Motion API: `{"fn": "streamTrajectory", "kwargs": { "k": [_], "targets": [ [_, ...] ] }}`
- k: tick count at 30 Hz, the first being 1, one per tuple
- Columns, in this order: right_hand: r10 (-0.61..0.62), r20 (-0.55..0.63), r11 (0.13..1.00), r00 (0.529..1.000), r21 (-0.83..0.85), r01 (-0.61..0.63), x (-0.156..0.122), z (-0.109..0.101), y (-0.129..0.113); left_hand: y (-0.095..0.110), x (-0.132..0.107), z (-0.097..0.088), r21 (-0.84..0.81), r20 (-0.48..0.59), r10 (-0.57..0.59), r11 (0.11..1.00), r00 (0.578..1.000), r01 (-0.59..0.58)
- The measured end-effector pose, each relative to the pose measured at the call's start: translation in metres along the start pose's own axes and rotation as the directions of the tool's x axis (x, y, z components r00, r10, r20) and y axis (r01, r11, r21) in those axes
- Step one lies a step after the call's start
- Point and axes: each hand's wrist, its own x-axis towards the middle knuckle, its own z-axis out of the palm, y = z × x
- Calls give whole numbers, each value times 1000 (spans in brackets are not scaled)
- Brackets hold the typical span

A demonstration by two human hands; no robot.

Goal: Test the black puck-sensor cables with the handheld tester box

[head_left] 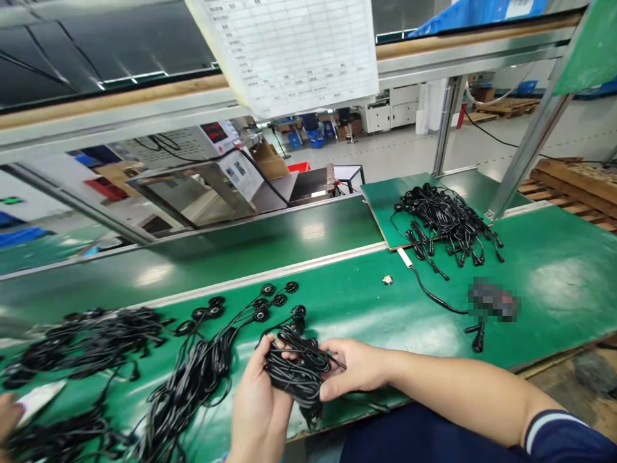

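Note:
Both my hands hold one coiled bundle of black cable [296, 370] just above the near edge of the green bench [554, 276]. My left hand [258, 405] wraps round the bundle's left side, fingers closed. My right hand [351, 366] grips its right side with thumb and fingers closed. From the bundle, cable ends with round black discs [270, 302] trail away over the bench top.
Loose black cables [96, 341] lie in heaps at the left. Another pile of cables [446, 222] sits on a green board at the back right. A single cable [434, 296] and a blurred object lie at the right. Another person's hand [7, 415] shows at the far left.

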Motion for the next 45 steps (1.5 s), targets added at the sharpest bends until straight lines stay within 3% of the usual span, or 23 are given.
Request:
{"fn": "streamTrajectory", "kwargs": {
  "k": [5,8,12,16,19,22,25,27,29,30,31,33,34,36,37,39,42,45],
  "targets": [
    [158,-77,985,984,81,-152,-27,-12,-3,-43,-6,-8,-90,-44,47,995,998,-51],
    [294,-212,952,932,-22,-305,-56,-29,-23,-79,-12,-7,-80,44,29,996,999,-26],
    [328,-387,886,861,-189,-423,-92,-63,-46,-118,-21,-5,-25,210,-94,995,973,101],
    [340,-501,759,796,-354,-546,-122,-93,-61,-131,-32,-3,71,293,-252,968,922,241],
    [281,-542,643,792,-506,-574,-137,-102,-73,-124,-37,-7,186,395,-343,938,852,291],
    [112,-556,476,823,-697,-536,-143,-105,-85,-110,-38,-20,361,473,-439,887,764,286],
    [-33,-569,304,822,-789,-534,-140,-108,-90,-92,-39,-38,504,505,-511,829,695,243],
    [-99,-580,246,809,-802,-545,-135,-113,-87,-79,-41,-50,573,516,-542,794,664,203],
    [-178,-570,166,802,-821,-546,-128,-119,-81,-64,-41,-59,613,519,-542,775,661,154],
    [-228,-556,108,799,-830,-547,-125,-123,-77,-57,-39,-62,625,514,-512,773,688,107],
    [-284,-532,41,797,-838,-545,-122,-126,-73,-50,-35,-65,633,502,-440,773,744,30],
    [-385,-447,-91,807,-852,-515,-118,-130,-66,-38,-20,-70,653,478,-156,721,864,-230],
    [-417,-394,-147,819,-860,-489,-117,-131,-63,-32,-8,-71,667,483,23,638,875,-385],
    [-438,-304,-227,846,-873,-432,-115,-132,-60,-24,19,-73,682,553,270,397,788,-614],
    [-429,-281,-249,858,-877,-412,-114,-132,-58,-22,33,-74,681,604,296,291,740,-672],
    [-402,-278,-259,873,-880,-399,-111,-132,-58,-18,57,-73,679,690,197,157,697,-717],
    [-335,-328,-198,883,-892,-406,-106,-129,-63,-15,79,-65,674,737,6,62,676,-736],
    [-259,-371,-42,892,-918,-394,-104,-123,-75,-13,91,-54,690,723,-37,42,689,-722]
  ]
}}
